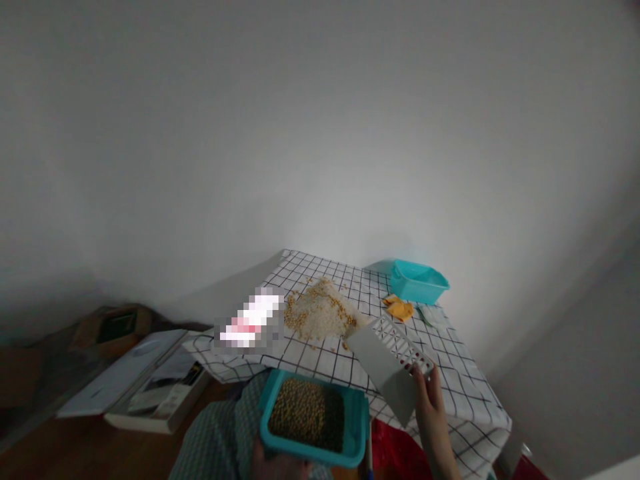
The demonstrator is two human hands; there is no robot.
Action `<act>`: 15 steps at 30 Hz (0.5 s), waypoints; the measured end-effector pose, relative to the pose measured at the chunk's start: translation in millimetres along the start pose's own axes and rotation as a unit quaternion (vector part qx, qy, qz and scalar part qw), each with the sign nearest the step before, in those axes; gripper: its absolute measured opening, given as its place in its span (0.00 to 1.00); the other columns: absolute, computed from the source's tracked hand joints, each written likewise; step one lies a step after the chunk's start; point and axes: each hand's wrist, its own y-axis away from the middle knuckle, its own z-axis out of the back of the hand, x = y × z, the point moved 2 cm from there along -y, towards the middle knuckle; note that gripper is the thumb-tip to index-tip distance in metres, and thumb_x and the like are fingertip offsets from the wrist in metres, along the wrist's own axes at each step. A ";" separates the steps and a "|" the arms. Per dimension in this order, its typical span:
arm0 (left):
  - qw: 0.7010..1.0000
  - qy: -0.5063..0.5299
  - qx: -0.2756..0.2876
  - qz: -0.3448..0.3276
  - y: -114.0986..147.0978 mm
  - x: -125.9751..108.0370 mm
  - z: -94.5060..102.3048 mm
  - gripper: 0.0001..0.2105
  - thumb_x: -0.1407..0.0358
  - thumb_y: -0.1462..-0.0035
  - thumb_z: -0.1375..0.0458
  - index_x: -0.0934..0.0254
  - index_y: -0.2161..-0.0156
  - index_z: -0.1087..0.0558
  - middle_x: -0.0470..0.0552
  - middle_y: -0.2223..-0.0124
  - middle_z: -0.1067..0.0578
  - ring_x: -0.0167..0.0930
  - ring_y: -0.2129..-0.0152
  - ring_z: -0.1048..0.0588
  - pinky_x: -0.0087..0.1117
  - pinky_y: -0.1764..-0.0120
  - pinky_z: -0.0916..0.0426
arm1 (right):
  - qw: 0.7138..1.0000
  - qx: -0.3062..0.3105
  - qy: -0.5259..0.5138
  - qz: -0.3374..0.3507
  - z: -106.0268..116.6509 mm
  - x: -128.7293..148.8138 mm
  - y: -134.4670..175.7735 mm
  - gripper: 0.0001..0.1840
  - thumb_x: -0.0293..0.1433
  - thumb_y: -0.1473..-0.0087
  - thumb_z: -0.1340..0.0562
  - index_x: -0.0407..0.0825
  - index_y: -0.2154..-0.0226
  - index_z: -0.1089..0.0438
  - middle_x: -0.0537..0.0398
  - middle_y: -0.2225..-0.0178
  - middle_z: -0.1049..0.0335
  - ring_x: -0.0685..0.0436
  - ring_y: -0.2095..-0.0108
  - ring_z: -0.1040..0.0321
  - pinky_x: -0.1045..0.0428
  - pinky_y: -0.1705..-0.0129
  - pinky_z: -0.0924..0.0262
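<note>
Left hand (273, 463) low at frame edge, gripping near rim of teal tray (357, 427) of beans, fingers mostly hidden; right hand (429, 393) pinching slotted grey scraper (387, 363) by its corner, blade angled toward grain pile (320, 313) on checked cloth (450, 373).

The left hand (280, 465) is mostly cut off by the bottom edge, under the teal tray of beans (313, 417). A pixelated patch (250, 321) hides something on the checked tablecloth (450, 360). The right forearm (440, 447) leaves the frame below.
</note>
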 end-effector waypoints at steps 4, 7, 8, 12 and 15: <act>0.996 -0.007 0.092 0.002 13.1 0.6 -25.0 0.17 0.58 0.50 0.41 0.35 0.55 0.21 0.44 0.57 0.18 0.52 0.51 0.25 0.66 0.49 0.45 | 1.000 -0.006 0.019 -0.003 -0.7 0.2 0.8 0.34 0.56 0.46 0.35 0.53 0.45 0.32 0.51 0.55 0.20 0.36 0.53 0.25 0.48 0.55 0.32; 0.989 -0.022 0.145 0.021 22.9 -0.9 -48.0 0.15 0.56 0.53 0.43 0.40 0.60 0.19 0.46 0.54 0.19 0.53 0.49 0.27 0.65 0.51 0.44 | 1.000 0.004 0.022 -0.005 -2.8 -1.0 1.3 0.34 0.56 0.45 0.36 0.52 0.46 0.31 0.51 0.58 0.20 0.36 0.56 0.25 0.48 0.56 0.32; 0.985 -0.029 0.167 0.028 25.5 -1.8 -54.5 0.15 0.56 0.53 0.43 0.40 0.61 0.19 0.46 0.54 0.19 0.53 0.49 0.28 0.65 0.51 0.44 | 1.000 0.006 0.020 -0.006 -3.5 -1.2 1.6 0.33 0.56 0.45 0.36 0.52 0.45 0.32 0.51 0.58 0.20 0.36 0.56 0.25 0.48 0.56 0.32; 0.973 -0.046 0.222 0.046 27.6 -4.4 -62.0 0.15 0.56 0.53 0.46 0.42 0.62 0.19 0.45 0.55 0.19 0.53 0.48 0.28 0.65 0.53 0.45 | 1.000 0.012 0.011 -0.012 -7.7 1.2 3.0 0.31 0.55 0.45 0.35 0.53 0.47 0.32 0.52 0.58 0.20 0.37 0.58 0.25 0.49 0.58 0.32; 0.978 -0.035 0.204 0.041 18.0 -4.7 -44.2 0.17 0.58 0.51 0.47 0.41 0.59 0.19 0.44 0.54 0.19 0.52 0.48 0.28 0.66 0.51 0.46 | 1.000 0.017 0.017 -0.017 -11.9 4.6 4.8 0.30 0.56 0.45 0.36 0.54 0.50 0.31 0.53 0.59 0.20 0.37 0.57 0.25 0.50 0.60 0.32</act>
